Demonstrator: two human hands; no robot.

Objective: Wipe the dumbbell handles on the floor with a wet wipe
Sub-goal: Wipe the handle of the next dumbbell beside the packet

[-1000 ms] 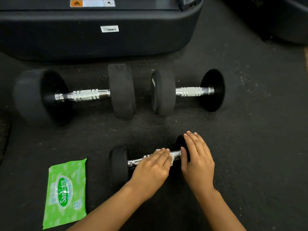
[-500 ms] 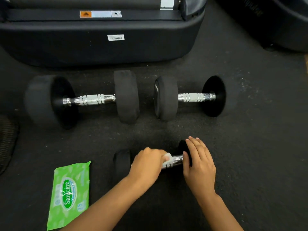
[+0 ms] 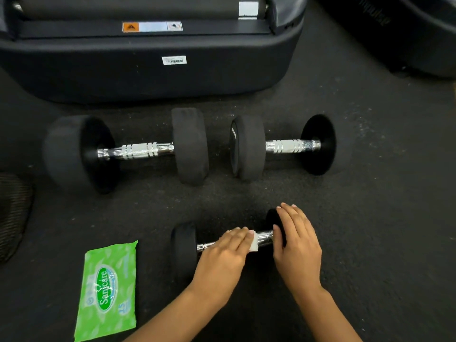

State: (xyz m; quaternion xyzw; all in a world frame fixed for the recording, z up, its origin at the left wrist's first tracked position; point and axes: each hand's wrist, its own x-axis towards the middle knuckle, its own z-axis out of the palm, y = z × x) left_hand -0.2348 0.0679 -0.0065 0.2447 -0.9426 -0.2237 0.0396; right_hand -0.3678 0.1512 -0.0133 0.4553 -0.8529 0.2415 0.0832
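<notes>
**Small dumbbell being braced while its handle is being wiped**

The wet wipe is being pressed onto the chrome handle of the small dumbbell by the left hand, whose fingers are lying flat and together over the bar; only a white corner of the wipe is showing past the fingertips. Just beyond that corner, the far head of the dumbbell is being covered by the right hand, with its fingers straight and draped over the rubber and its thumb resting at the inner face. This hold is probably being used so that the round heads are not being allowed to roll on the floor under the rubbing.

Behind the wiping hand, two larger dumbbells are being left side by side with bare handles, seemingly being kept for later turns. To the outside of the left wrist, the green wipe pack is being kept lying flat, within easy reach should a fresh wipe be needed.
</notes>
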